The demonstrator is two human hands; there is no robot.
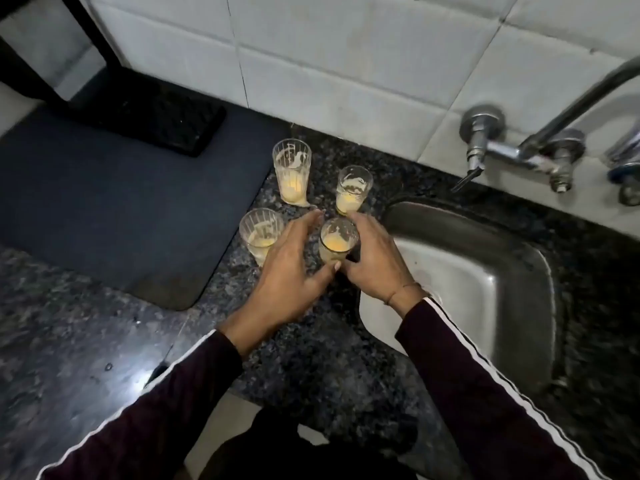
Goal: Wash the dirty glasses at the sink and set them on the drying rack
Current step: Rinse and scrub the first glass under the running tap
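Observation:
Several dirty glasses with yellow residue stand on the dark granite counter point(86, 323) left of the steel sink point(502, 341). The nearest glass point(337, 242) sits between my hands. My right hand point(375, 263) wraps round its right side, thumb at its near base. My left hand point(289, 271) lies beside it on the left with fingers stretched forward, its thumb touching the glass's base. Another glass point(259, 233) stands just left of my left hand. Two more glasses point(291, 171) point(353, 190) stand behind, the left one with a spill at its foot.
A dark blue mat point(121, 202) covers the counter at left, with a black ridged tray point(162, 123) at its far end. The tap point(519, 154) juts from the white tiled wall point(346, 64) above the sink. Bare counter lies in front of me.

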